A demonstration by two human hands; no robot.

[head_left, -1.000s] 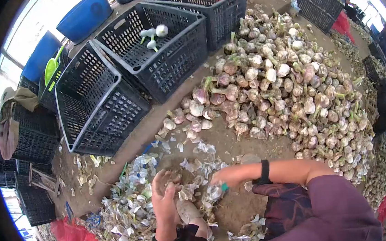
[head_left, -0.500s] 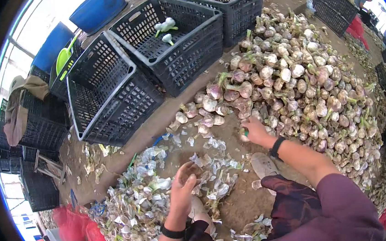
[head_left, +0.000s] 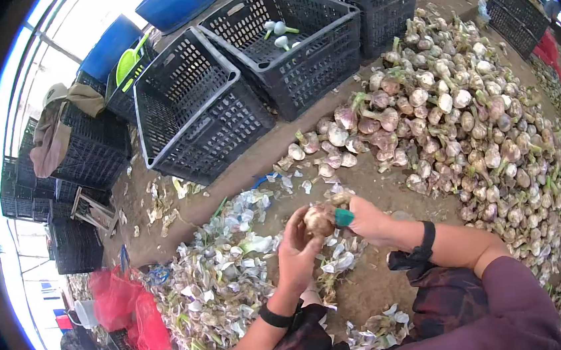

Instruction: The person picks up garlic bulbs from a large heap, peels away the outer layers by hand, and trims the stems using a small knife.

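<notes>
The fingers point(head_left: 301, 232) of the left hand point(head_left: 296, 257) are curled around a garlic bulb point(head_left: 319, 219), gripping it from the left. They hold it above the dirt floor point(head_left: 364, 288), near the middle of the scene. The right hand point(head_left: 373, 221) is just to the right of the bulb, its fingers clenched on a small teal-handled tool point(head_left: 344, 217) that touches the bulb's side. A pile of papery skins point(head_left: 217, 287) lies below and left of the hands. A big heap of unpeeled garlic point(head_left: 469, 118) spreads far right. Black plastic crates stand far left: an empty one point(head_left: 188, 116) tilted on its side, and behind it one point(head_left: 297, 60) holding a few white peeled bulbs point(head_left: 279, 32). Red mesh bags point(head_left: 129, 308) lie at the near left.
</notes>
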